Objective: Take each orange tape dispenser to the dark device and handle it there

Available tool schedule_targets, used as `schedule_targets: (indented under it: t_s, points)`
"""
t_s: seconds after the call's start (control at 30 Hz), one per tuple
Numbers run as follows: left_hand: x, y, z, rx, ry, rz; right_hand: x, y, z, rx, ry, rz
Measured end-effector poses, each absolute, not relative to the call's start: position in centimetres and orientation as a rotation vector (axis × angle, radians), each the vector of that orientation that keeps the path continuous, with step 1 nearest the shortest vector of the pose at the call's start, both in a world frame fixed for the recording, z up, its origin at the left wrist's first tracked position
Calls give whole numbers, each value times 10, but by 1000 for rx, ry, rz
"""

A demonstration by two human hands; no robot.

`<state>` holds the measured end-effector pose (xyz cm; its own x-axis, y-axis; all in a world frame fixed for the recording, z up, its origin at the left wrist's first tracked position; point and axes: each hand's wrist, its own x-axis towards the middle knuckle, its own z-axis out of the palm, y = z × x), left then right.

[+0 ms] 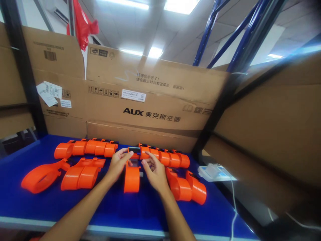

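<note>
Above the blue tabletop point(110, 209), left hand point(119, 164) and right hand point(154, 170) apart, left thumb at a black-and-orange clip point(134, 150), right fingers part-curled beside the back-right row of orange rings point(164, 158); any grip impossible to tell. Between them, one orange ring-shaped holder point(131, 179).

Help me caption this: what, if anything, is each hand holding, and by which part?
The left hand seems to hold the black-topped clip by its left end. Whether the right hand holds anything cannot be told.

Hands point(119, 164) point(155, 170) near together — arms point(86, 205) point(174, 211) extended
</note>
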<state>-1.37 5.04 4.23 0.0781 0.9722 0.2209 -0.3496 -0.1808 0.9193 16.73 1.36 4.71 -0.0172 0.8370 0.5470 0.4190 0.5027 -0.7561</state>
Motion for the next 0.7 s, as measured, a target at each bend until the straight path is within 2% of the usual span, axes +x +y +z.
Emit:
schedule_targets:
  t_s: [0.4, 0.7]
  points:
    - [-5, 45, 37, 1226, 712, 1218, 154, 14, 35, -1164, -1763, 125]
    - [-5, 42, 39, 1250, 704, 1263, 152, 10, 37, -1067, -1745, 205]
